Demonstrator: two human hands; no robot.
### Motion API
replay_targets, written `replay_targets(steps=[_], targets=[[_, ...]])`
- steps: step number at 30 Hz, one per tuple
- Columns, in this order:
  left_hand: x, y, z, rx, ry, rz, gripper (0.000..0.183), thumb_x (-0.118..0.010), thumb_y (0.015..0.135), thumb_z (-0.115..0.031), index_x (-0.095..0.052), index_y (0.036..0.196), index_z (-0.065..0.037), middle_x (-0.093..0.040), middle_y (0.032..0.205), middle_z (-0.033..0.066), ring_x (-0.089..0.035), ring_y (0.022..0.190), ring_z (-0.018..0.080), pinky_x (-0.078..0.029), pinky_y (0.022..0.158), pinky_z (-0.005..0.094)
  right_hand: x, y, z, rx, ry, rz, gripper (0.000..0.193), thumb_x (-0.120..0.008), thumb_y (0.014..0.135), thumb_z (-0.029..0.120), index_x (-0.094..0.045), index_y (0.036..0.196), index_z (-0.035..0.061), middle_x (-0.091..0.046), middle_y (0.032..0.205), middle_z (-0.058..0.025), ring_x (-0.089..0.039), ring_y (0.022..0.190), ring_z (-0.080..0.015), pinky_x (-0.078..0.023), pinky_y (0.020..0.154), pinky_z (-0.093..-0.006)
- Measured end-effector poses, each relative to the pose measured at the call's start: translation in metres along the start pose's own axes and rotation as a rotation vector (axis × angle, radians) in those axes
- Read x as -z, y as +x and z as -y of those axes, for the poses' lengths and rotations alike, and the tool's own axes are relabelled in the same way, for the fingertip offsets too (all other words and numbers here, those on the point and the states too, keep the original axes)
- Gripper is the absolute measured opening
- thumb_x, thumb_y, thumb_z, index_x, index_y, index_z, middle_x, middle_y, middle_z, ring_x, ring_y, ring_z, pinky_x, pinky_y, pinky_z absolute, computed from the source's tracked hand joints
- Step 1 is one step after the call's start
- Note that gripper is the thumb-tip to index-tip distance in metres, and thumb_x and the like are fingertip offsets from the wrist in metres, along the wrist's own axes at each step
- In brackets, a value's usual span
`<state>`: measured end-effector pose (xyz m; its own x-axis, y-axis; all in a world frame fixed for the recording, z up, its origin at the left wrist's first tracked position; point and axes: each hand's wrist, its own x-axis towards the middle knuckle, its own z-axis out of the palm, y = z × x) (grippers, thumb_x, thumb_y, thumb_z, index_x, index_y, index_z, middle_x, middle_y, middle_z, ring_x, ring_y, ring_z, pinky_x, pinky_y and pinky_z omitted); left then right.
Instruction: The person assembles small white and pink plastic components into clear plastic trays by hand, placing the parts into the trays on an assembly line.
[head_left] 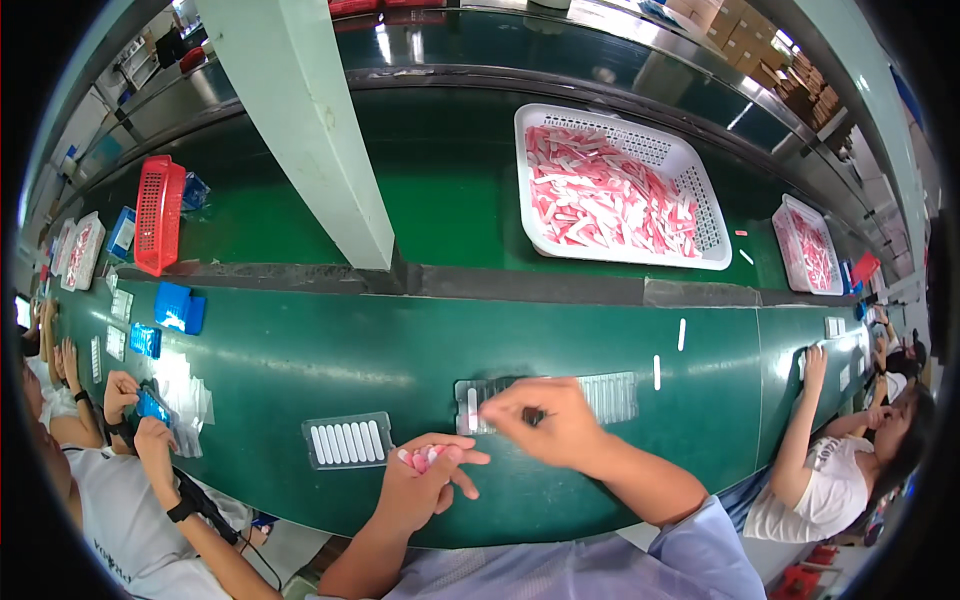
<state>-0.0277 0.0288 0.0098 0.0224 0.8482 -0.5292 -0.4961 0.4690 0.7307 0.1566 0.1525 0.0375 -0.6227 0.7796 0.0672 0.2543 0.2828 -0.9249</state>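
Observation:
My left hand [425,482] is closed round a small bunch of pink-and-white flat strips [420,457], palm up, just in front of a clear plastic tray. Above that slotted tray [610,398], my right hand [545,418] is pinched, its fingertips beside a white strip [472,402] in the leftmost slot. Whether anything sits between those fingertips cannot be made out. The right hand hides the tray's middle. To the left of my left hand lies another clear tray [308,428], holding a row of several white strips [347,442].
A white basket [625,256] heaped with pink-and-white strips stands beyond the dark ledge [520,284]. Two loose strips [657,372] lie right of the tray. A pale post [310,140] rises ahead. Co-workers sit left [110,500] and right [840,470]; a blue box [179,307] lies left.

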Motion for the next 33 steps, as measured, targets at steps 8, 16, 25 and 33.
replay_targets(steps=[8, 16, 25, 33], targets=[[0.018, -0.003, 0.015, -0.043, -0.377, 0.07, 0.028, -0.068, 0.098, -0.006, -0.06, 0.124, -0.002, -0.072, 0.106, 0.0133, -0.067, 0.075, 0.0158, -0.043, 0.048, 0.0222, -0.013, -0.012, -0.023, 0.345, -0.603, -0.001, 0.021, -0.085, 0.08, 0.019, -0.079, 0.098, 0.0092, -0.058, 0.069, 0.0005, -0.052, 0.067, -0.0197, -0.038, 0.066, -0.0358], [0.006, -0.005, 0.004, 0.126, -0.416, 0.209, 0.042, -0.067, 0.097, -0.002, -0.056, 0.137, -0.001, -0.07, 0.118, 0.0139, -0.069, 0.104, 0.0229, -0.053, 0.074, 0.03, 0.003, -0.013, -0.003, 0.121, -0.191, -0.093, 0.016, -0.079, 0.085, 0.015, -0.077, 0.1, 0.0099, -0.06, 0.072, -0.0006, -0.056, 0.069, -0.0197, -0.042, 0.069, -0.0357], [-0.005, -0.005, 0.002, 0.122, -0.093, 0.22, 0.032, -0.064, 0.095, -0.005, -0.06, 0.126, 0.005, -0.071, 0.112, 0.0152, -0.073, 0.093, 0.0248, -0.055, 0.061, 0.0307, 0.011, -0.018, 0.011, -0.015, -0.053, 0.144, 0.011, -0.078, 0.087, 0.016, -0.078, 0.096, 0.0087, -0.058, 0.07, -0.0043, -0.058, 0.065, -0.0221, -0.048, 0.062, -0.0356], [0.0, -0.007, 0.003, 0.029, 0.068, 0.236, 0.036, -0.057, 0.102, -0.003, -0.053, 0.137, 0.004, -0.069, 0.126, 0.0211, -0.074, 0.097, 0.025, -0.056, 0.063, 0.029, 0.018, -0.019, -0.003, -0.196, 0.134, 0.151, 0.004, -0.073, 0.093, 0.008, -0.073, 0.095, 0.0043, -0.06, 0.069, -0.0003, -0.054, 0.059, -0.0095, -0.043, 0.054, -0.0302]])
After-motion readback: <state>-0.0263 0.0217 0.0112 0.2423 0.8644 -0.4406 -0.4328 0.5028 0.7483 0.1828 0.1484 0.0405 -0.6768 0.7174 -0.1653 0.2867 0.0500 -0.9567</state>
